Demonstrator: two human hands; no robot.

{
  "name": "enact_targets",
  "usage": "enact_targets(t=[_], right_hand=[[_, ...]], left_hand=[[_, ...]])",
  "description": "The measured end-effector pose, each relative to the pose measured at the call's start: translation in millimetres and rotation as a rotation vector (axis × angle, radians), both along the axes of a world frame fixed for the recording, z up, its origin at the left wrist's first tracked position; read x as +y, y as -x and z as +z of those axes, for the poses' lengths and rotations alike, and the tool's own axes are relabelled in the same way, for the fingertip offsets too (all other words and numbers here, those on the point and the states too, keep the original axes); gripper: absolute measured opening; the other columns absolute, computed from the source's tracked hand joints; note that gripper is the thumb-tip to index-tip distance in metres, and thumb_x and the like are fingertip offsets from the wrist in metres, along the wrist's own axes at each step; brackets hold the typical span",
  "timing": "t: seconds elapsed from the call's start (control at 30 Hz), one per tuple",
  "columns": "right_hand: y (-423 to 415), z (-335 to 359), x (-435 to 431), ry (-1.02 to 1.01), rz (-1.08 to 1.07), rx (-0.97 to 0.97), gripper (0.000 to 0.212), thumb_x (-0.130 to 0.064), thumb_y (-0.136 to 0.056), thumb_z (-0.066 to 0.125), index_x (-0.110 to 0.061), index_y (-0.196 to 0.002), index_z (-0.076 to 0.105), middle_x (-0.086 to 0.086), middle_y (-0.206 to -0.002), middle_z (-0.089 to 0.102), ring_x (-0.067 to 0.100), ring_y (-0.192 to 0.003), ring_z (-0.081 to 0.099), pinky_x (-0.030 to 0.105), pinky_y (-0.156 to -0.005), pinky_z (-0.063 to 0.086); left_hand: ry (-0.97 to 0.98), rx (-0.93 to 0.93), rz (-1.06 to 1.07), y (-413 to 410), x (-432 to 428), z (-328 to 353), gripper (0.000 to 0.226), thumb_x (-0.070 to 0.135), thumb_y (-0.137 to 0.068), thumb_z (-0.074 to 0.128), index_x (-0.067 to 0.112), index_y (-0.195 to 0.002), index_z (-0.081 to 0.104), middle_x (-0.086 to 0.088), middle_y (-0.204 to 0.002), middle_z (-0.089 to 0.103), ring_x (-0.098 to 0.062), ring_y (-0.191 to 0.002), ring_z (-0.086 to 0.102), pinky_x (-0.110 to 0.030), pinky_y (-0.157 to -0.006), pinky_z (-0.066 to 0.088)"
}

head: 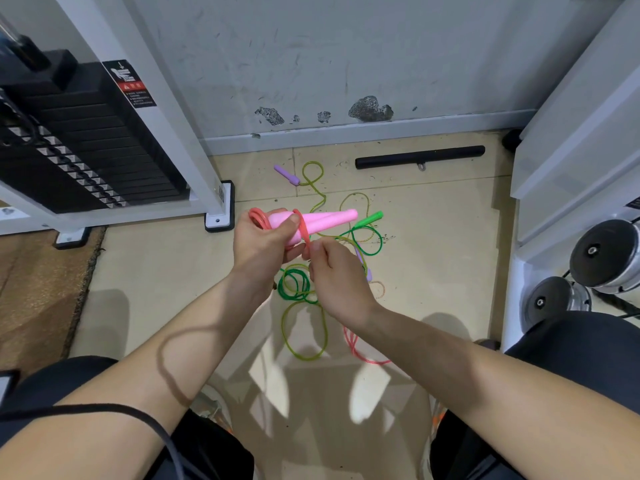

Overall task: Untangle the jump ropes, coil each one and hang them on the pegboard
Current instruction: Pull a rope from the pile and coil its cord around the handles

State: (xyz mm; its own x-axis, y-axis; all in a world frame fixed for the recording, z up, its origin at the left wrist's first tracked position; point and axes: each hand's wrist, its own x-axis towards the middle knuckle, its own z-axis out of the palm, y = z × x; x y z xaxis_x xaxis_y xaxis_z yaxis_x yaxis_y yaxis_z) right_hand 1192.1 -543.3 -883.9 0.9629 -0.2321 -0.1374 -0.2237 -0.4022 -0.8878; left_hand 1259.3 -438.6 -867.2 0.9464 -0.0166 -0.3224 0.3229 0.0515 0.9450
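My left hand (263, 239) grips two pink cone handles (329, 221) side by side, together with loops of the pink rope (258, 216). My right hand (332, 271) pinches a strand of that pink rope (306, 233) where it wraps over the handles. More pink rope (360, 351) trails on the floor below my right forearm. A green rope (294, 284) with a green handle (370, 218) lies coiled and tangled on the floor under my hands. A yellow-green rope (304, 332) with purple handles (286, 174) is mixed in with it.
A black bar (419, 156) lies by the wall. A weight stack machine (79, 143) with a white frame stands at left. A white cabinet (571, 150) and dumbbells (602, 258) are at right. A brown mat (38, 282) covers the left floor. No pegboard is in view.
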Motion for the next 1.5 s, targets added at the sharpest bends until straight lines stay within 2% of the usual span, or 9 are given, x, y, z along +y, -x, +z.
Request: enact_targets(t=[0.17, 0.33, 0.6, 0.77, 0.83, 0.93, 1.1, 1.37, 1.5], right_hand=[[0, -2, -3, -0.501, 0.069, 0.181, 0.046, -0.040, -0.106, 0.043, -0.011, -0.071, 0.050, 0.003, -0.056, 0.042, 0.016, -0.049, 0.038, 0.029, -0.054, 0.036], [-12, -7, -35, -0.315, 0.220, 0.248, 0.055, -0.063, -0.095, 0.050, -0.018, -0.066, 0.040, 0.000, -0.058, 0.035, 0.016, -0.054, 0.031, 0.029, -0.056, 0.029], [-14, -18, -62, -0.484, 0.413, 0.222, 0.025, -0.021, -0.098, 0.062, 0.002, -0.089, 0.058, -0.002, -0.064, 0.044, 0.013, -0.059, 0.036, 0.028, -0.060, 0.029], [-20, -13, -83, -0.365, 0.370, 0.227, 0.002, -0.010, -0.087, 0.068, -0.010, -0.086, 0.068, -0.008, -0.069, 0.060, 0.009, -0.065, 0.054, 0.023, -0.063, 0.043], [-26, -10, -89, -0.189, 0.382, 0.250, 0.033, 0.006, -0.090, 0.056, -0.017, -0.073, 0.073, -0.010, -0.065, 0.061, 0.005, -0.059, 0.052, 0.024, -0.060, 0.040], [-29, 2, -95, -0.089, 0.442, 0.244, 0.037, -0.002, -0.091, 0.067, -0.021, -0.059, 0.065, -0.016, -0.050, 0.047, 0.001, -0.049, 0.038, 0.018, -0.053, 0.032], [-29, 19, -97, -0.113, 0.475, 0.222, 0.011, -0.011, -0.091, 0.072, -0.016, -0.082, 0.077, -0.009, -0.055, 0.056, -0.001, -0.049, 0.044, 0.008, -0.051, 0.035], [-18, 24, -51, -0.332, 0.002, 0.213, 0.019, -0.002, -0.093, 0.057, -0.005, -0.079, 0.070, 0.009, -0.068, 0.068, 0.016, -0.054, 0.059, 0.027, -0.053, 0.052], [-7, 19, -30, -0.457, -0.134, 0.168, 0.029, -0.011, -0.097, 0.055, -0.010, -0.070, 0.063, 0.004, -0.062, 0.060, 0.014, -0.051, 0.053, 0.030, -0.057, 0.048]], left_hand=[[0.111, 0.075, -0.005, -1, 2, 8, 0.029, 0.009, -0.089, 0.074, -0.003, -0.101, 0.051, -0.021, -0.110, 0.064, -0.029, -0.086, 0.069, -0.038, -0.065, 0.062], [0.176, 0.088, -0.096, -1, 9, 29, 0.023, 0.004, -0.094, 0.066, 0.012, -0.080, 0.050, -0.014, -0.107, 0.071, -0.030, -0.095, 0.069, -0.039, -0.076, 0.062], [0.186, 0.108, -0.278, -2, 19, 34, 0.031, 0.003, -0.094, 0.064, 0.016, -0.092, 0.036, -0.003, -0.100, 0.077, -0.026, -0.083, 0.075, -0.035, -0.062, 0.063], [0.131, 0.129, -0.415, 0, 22, 35, 0.033, 0.001, -0.090, 0.064, 0.020, -0.084, 0.037, 0.005, -0.072, 0.066, -0.012, -0.058, 0.067, -0.028, -0.046, 0.057], [0.104, 0.143, -0.503, 0, 24, 36, 0.036, 0.000, -0.088, 0.064, 0.021, -0.082, 0.035, 0.004, -0.074, 0.067, -0.014, -0.057, 0.066, -0.028, -0.045, 0.057], [-0.027, 0.130, -0.603, -1, 28, 35, 0.041, 0.003, -0.083, 0.075, 0.018, -0.084, 0.037, -0.005, -0.087, 0.064, -0.028, -0.067, 0.066, -0.040, -0.053, 0.060], [-0.310, 0.080, -0.758, 4, 25, 34, 0.047, 0.022, -0.071, 0.082, 0.010, -0.091, 0.041, -0.022, -0.114, 0.068, -0.058, -0.081, 0.065, -0.077, -0.074, 0.044], [-0.580, -0.250, -0.366, 7, 8, 9, 0.032, 0.015, -0.078, 0.080, 0.019, -0.094, 0.052, 0.003, -0.098, 0.066, -0.026, -0.081, 0.068, -0.051, -0.066, 0.060], [-0.459, -0.290, -0.149, 16, -3, 3, 0.034, 0.020, -0.075, 0.077, 0.032, -0.089, 0.048, 0.005, -0.098, 0.064, -0.027, -0.086, 0.068, -0.051, -0.071, 0.059]])
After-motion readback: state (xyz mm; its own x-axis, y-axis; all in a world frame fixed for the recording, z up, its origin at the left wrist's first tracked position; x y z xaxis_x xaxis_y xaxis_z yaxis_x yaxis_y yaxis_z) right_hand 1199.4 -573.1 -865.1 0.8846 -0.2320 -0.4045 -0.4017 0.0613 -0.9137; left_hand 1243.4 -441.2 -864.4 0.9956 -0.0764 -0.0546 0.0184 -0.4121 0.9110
